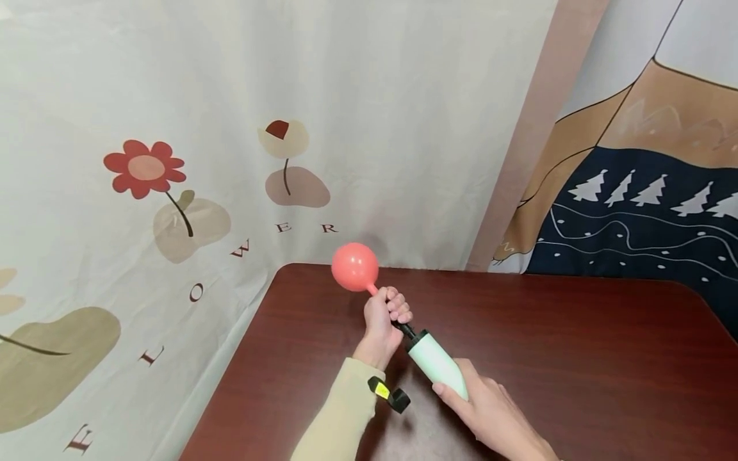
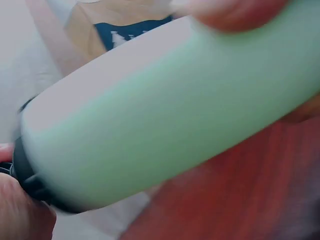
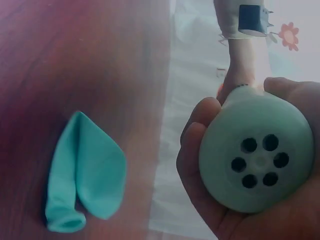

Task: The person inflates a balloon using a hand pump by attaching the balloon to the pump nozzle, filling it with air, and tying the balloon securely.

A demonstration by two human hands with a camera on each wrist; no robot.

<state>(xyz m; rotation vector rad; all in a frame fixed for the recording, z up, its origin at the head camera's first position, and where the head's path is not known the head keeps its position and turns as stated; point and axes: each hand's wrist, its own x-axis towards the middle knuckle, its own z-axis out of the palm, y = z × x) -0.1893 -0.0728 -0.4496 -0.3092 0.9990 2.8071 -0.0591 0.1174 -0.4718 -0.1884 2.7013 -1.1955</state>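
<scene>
A small, round, partly inflated red balloon (image 1: 354,266) sits at the far end of a mint-green balloon pump (image 1: 435,365). My left hand (image 1: 385,317) grips the balloon's neck around the pump's black nozzle end, fingers curled; the nozzle tip is hidden inside the fist. Around the pump's rear part, my right hand (image 1: 496,413) is wrapped, thumb along its side. Pump body (image 2: 165,120) fills the left wrist view, slightly blurred. In the right wrist view, the pump's rounded rear (image 3: 260,125) shows a ring of several holes, with fingers curled around it.
A limp teal balloon (image 3: 100,170) lies on the dark reddish-brown table (image 1: 576,352). Behind and left of the table hangs a pale curtain (image 1: 403,128) with printed flowers and letters. A patterned cloth (image 1: 634,186) hangs at the right. A black strap device (image 1: 389,394) is on the left wrist.
</scene>
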